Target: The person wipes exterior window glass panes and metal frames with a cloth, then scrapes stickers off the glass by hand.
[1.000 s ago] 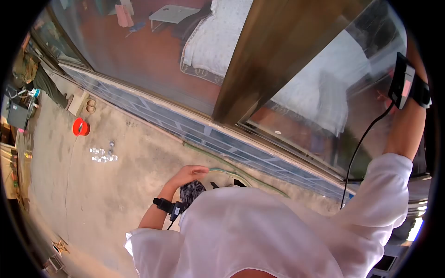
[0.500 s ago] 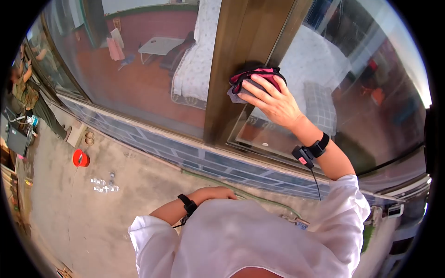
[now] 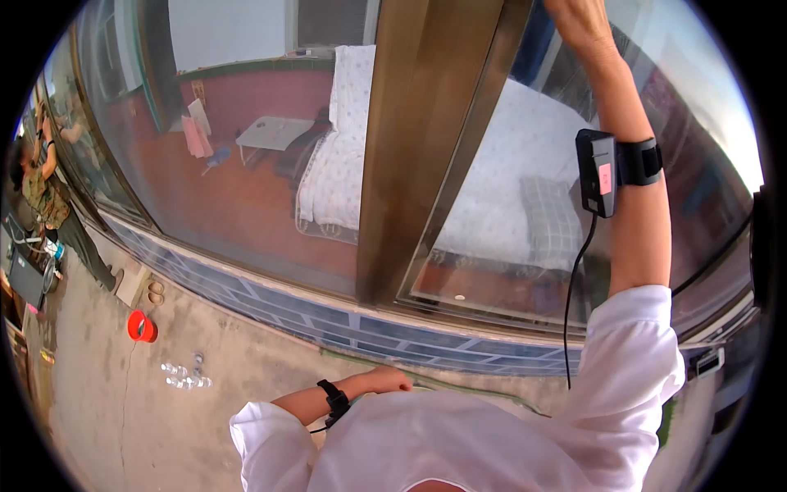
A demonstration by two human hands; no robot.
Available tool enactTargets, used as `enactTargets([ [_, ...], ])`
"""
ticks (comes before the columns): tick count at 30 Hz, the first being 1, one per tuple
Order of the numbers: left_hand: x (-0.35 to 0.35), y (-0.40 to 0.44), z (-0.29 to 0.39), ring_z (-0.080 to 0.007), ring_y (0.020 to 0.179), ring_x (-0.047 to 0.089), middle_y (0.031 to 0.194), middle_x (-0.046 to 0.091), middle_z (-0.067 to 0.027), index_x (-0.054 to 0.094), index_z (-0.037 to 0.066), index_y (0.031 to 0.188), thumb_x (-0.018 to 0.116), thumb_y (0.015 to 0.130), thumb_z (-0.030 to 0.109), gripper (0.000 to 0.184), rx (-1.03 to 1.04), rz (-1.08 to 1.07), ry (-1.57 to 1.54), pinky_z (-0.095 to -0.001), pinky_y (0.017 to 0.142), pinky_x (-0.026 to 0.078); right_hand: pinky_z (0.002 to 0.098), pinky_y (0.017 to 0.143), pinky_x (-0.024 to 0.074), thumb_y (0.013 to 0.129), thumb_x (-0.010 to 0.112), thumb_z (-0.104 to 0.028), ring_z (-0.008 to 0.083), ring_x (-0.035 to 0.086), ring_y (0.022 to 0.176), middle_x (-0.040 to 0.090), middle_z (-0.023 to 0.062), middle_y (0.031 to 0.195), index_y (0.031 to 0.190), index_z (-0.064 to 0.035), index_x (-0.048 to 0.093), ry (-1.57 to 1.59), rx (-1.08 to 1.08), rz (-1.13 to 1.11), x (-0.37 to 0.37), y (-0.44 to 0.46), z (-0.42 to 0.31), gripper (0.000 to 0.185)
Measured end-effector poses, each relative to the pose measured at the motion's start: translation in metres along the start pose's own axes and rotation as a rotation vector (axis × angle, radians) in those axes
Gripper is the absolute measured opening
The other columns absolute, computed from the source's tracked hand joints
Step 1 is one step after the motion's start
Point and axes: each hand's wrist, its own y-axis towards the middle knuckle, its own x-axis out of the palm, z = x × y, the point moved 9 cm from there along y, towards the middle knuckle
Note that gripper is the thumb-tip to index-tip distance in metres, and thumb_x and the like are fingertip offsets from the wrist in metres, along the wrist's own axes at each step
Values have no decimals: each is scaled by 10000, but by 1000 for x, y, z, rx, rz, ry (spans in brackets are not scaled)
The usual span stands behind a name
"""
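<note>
My right hand (image 3: pixel 580 23) is raised to the top edge of the view, in front of the window glass (image 3: pixel 508 189) right of the brown frame post (image 3: pixel 422 107). Its fingers are cut off by the edge, so what they hold does not show. My left hand (image 3: pixel 388 380) is low, near the front of my white shirt (image 3: pixel 459 439), with its fingers curled and nothing seen in them. Black straps with small devices sit on both forearms.
A red bucket (image 3: pixel 141 326), plastic bottles (image 3: pixel 187 379) and slippers (image 3: pixel 156 293) are on the concrete floor at the left. A green hose (image 3: pixel 492 397) runs along the blue brick wall base (image 3: pixel 328 328). Another person (image 3: pixel 57 205) stands at the far left window.
My right hand, which was pressing a pink and black cloth on the post, has moved up to the top edge. My left hand has shifted slightly lower in view, its fingers now curled.
</note>
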Motion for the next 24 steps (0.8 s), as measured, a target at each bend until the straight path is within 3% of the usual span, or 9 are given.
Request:
enactTargets([
  [1,-10,-3,2,-263,708,604,780,647,-99,638,116,860,546,801,353,261,-7,129,-2,-384,616,445,452,1095,116,942,421,-262,315,224,1351,350,130,1417,1323,-133,441,3,-17,-92,16,-11,-27,403],
  [3,-20,-8,0,-299,729,600,756,632,-98,606,121,807,535,793,361,251,-34,252,-79,-405,615,438,449,1037,208,816,594,-248,232,345,1284,429,-7,1362,1260,-285,515,-319,-56,-205,53,-56,-76,452],
  [9,5,-20,-77,-293,817,604,851,639,-75,597,166,907,465,859,416,287,-235,289,157,-427,650,446,392,1025,260,792,560,-204,171,311,1311,369,-11,1406,1285,-207,471,48,-182,-527,86,-215,-170,501],
  [14,60,-28,-144,-299,907,606,929,651,-82,623,206,926,479,847,434,280,-402,92,195,-425,740,469,290,1021,279,813,486,-145,141,272,1332,290,-21,1460,1352,-179,395,235,-301,-803,84,-306,-194,547],
  [17,77,-13,-129,-267,904,612,896,649,-102,634,159,958,503,830,437,333,-347,-18,189,-399,738,474,341,1053,258,802,503,-138,156,275,1333,282,-26,1461,1360,-196,381,190,-286,-743,64,-299,-161,574],
  [19,99,6,-141,-223,937,594,1015,632,-89,605,155,1116,495,843,454,419,-186,-151,-123,-372,769,473,387,1051,253,771,542,-107,171,310,1317,320,-26,1441,1319,-234,438,69,-247,-693,44,-261,-124,573],
  [20,91,8,-135,-223,937,594,1015,632,-89,605,155,1116,495,843,454,419,-197,-151,-114,-372,769,473,407,1047,252,761,568,-114,178,327,1307,354,-26,1420,1285,-250,472,-8,-187,-572,33,-231,-100,550],
  [22,79,12,-94,-210,1017,546,1206,550,-72,499,185,1284,466,862,486,520,-308,-257,-600,-372,851,451,450,1027,252,759,624,-169,196,362,1284,441,-24,1354,1190,-271,552,-172,-28,-317,4,-168,-45,449],
  [24,89,35,-81,-248,1119,495,1352,433,-66,390,217,1373,450,862,537,606,-397,-441,-538,-400,918,422,480,1038,212,790,630,-160,250,348,1287,463,26,1335,1220,-250,552,-335,57,-137,-31,-107,8,447],
])
